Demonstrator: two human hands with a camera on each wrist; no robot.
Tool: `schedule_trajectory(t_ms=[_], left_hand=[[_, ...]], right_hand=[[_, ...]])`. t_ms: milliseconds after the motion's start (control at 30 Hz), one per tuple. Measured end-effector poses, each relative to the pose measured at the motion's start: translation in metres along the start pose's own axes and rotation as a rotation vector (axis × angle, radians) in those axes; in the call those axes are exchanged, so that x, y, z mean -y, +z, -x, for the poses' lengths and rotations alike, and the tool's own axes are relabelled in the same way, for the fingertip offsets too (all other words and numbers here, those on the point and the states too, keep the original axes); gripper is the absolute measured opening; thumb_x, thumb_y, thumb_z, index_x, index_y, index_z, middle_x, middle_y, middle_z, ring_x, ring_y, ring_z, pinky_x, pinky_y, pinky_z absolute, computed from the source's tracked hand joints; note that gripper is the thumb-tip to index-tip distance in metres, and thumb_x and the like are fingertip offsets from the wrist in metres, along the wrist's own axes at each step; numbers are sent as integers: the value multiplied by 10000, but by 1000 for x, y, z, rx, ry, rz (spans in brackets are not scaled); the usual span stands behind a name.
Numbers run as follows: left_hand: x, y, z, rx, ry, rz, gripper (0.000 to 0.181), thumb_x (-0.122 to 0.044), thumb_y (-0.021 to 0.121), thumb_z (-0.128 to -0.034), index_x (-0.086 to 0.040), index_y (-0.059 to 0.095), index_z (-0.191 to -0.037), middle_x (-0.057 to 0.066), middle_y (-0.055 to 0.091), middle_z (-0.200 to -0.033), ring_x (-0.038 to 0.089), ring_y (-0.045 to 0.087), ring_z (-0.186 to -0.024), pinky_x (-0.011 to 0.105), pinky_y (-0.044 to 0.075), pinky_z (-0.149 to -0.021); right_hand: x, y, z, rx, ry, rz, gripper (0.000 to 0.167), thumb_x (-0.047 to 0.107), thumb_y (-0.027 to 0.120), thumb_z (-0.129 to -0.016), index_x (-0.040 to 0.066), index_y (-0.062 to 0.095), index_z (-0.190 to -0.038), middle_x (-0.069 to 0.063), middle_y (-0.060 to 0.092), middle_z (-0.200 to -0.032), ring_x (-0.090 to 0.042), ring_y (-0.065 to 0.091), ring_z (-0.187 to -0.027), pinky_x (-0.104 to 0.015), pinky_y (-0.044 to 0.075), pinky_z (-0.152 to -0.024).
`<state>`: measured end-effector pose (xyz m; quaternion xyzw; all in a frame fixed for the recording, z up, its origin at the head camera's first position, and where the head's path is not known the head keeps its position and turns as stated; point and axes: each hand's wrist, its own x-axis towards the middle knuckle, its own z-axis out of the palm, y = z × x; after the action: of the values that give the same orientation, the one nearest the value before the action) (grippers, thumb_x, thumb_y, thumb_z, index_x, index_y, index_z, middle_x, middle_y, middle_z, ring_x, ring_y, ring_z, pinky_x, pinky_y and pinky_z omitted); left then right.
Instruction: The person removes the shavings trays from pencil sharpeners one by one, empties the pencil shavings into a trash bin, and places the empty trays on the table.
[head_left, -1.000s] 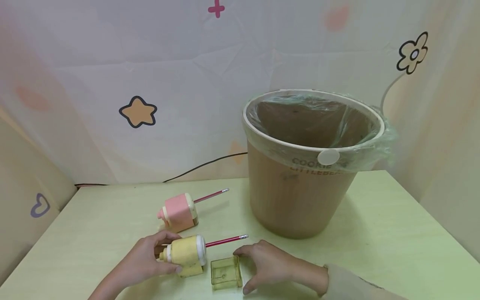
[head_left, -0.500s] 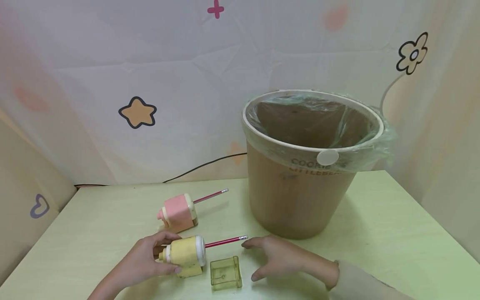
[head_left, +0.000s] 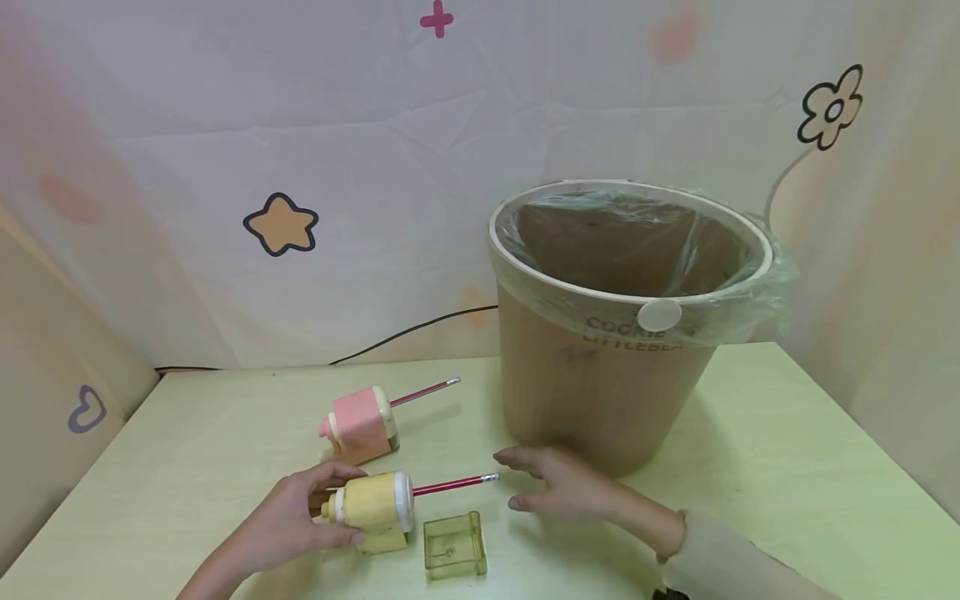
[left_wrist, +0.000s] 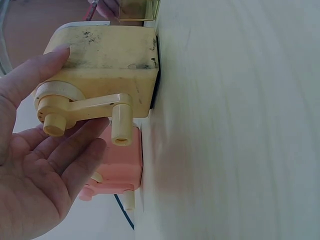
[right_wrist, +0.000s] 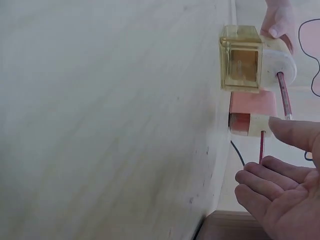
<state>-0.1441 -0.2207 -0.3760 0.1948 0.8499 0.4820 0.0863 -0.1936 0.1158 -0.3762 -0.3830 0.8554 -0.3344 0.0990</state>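
Note:
My left hand (head_left: 288, 517) grips a yellow crank pencil sharpener (head_left: 372, 504) from its crank end, thumb on one side and fingers on the other. The left wrist view shows its crank handle (left_wrist: 100, 106) and dark smudges on the casing. A red pencil (head_left: 453, 484) sticks out of its white front. Just right of it on the table lies a see-through yellowish shavings drawer (head_left: 455, 546), out of the sharpener. My right hand (head_left: 566, 490) hovers beyond that drawer, near the pencil's eraser end, fingers loosely extended and holding nothing.
Behind the yellow sharpener stands a pink pencil sharpener (head_left: 362, 423) with its own red pencil (head_left: 426, 391). A large brown bin (head_left: 592, 392) with a clear liner stands at the back right, close to my right hand. A patterned cloth (head_left: 390, 192) hangs behind the table.
My right hand has drawn away from beside the drawer, moving right and farther back toward the bin, while the drawer stays put. My left hand keeps its grip on the yellow pencil sharpener.

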Motion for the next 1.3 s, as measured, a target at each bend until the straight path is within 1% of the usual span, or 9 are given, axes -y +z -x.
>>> schedule_trajectory(t_ms=[133, 233, 400, 533, 667, 833, 933, 1067, 1300], left_hand=[[1, 0, 1, 4, 14, -3, 604, -259, 787, -701, -16, 506, -1177, 117, 581, -1105, 142, 613, -939, 254, 498, -780], [3, -1, 3, -4, 22, -22, 630, -280, 778, -713, -13, 493, -1207, 110, 572, -1144, 189, 600, -992, 280, 487, -829], [3, -5, 9, -54, -15, -58, 598, -318, 735, -758, -44, 491, -1231, 89, 551, -1225, 306, 526, -1120, 340, 459, -895], [4, -8, 13, -98, 11, -44, 487, -270, 686, -816, -31, 509, -1202, 138, 545, -1227, 328, 519, -1124, 357, 463, -885], [3, -9, 13, -153, 20, -47, 418, -244, 662, -840, -34, 530, -1175, 139, 563, -1199, 272, 549, -1095, 328, 474, -875], [4, -13, 12, -214, 15, -58, 409, -255, 654, -845, -52, 529, -1178, 127, 563, -1201, 181, 549, -1097, 327, 471, -878], [6, -16, 11, -251, 21, -62, 414, -251, 657, -843, -54, 526, -1182, 124, 560, -1206, 84, 537, -1092, 298, 473, -872], [7, -18, 9, -296, 47, -73, 431, -217, 664, -839, -36, 514, -1199, 146, 555, -1214, -22, 505, -1078, 299, 480, -861], [7, -22, 3, -357, 62, -116, 471, -206, 685, -822, -66, 501, -1232, 107, 533, -1259, -54, 464, -1103, 361, 468, -876]], right_hand=[[-4, 0, -4, -3, 26, -69, 479, 95, 625, -850, -101, 456, -1253, -234, 493, -1276, -367, 491, -1150, -420, 404, -949], [-7, 0, -7, -8, 38, -95, 481, 96, 619, -859, -102, 448, -1262, -242, 481, -1285, -376, 480, -1158, -420, 402, -947], [-9, -1, -9, -24, 80, -135, 496, 113, 606, -872, -77, 428, -1295, -238, 443, -1322, -371, 450, -1190, -416, 382, -966], [-11, -1, -12, -40, 76, -179, 487, 123, 581, -893, -68, 416, -1309, -240, 424, -1337, -378, 424, -1210, -416, 367, -979], [-9, 1, -15, -67, 70, -222, 462, 111, 542, -916, -50, 404, -1326, -228, 406, -1356, -380, 392, -1235, -428, 343, -997], [-5, 2, -23, -98, 89, -263, 434, 108, 497, -939, -50, 397, -1331, -208, 386, -1380, -383, 351, -1263, -449, 306, -1022], [-3, 2, -29, -102, 101, -282, 426, 129, 486, -947, -52, 406, -1325, -212, 391, -1374, -390, 347, -1263, -453, 308, -1021], [-2, 5, -40, -103, 105, -319, 435, 159, 490, -949, -46, 409, -1324, -217, 389, -1373, -400, 343, -1262, -456, 315, -1017], [0, 5, -54, -96, 101, -336, 427, 144, 507, -939, -70, 426, -1300, -235, 415, -1346, -416, 353, -1250, -464, 322, -1011]])
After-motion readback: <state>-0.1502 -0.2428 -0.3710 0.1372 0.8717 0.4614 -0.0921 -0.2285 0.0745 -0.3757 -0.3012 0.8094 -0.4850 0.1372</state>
